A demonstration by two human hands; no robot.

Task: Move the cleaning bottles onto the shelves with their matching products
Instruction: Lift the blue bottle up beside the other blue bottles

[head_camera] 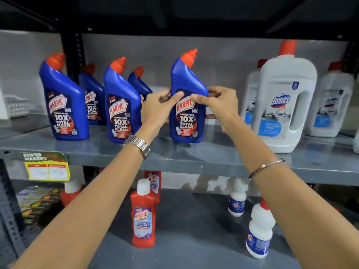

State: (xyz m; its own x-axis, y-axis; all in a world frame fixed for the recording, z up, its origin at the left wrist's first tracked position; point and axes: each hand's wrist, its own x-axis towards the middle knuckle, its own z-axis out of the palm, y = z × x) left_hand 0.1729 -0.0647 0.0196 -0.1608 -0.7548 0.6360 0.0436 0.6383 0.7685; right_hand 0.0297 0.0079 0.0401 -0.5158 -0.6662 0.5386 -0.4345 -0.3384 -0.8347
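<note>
Both hands, the left hand (157, 105) and right hand (219, 105), have a grip closed on the blue Harpic bottle (187, 105), standing apparently upright near the upper shelf (194, 158) front edge, right of four matching bottles (120, 101).

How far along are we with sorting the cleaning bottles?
Done: four blue Harpic bottles grouped on the upper shelf, Domex jugs to their right. In hand: left hand and right hand grip a fifth Harpic bottle standing there. Left: releasing it; whether the lower-shelf bottles need moving is unclear.
</note>
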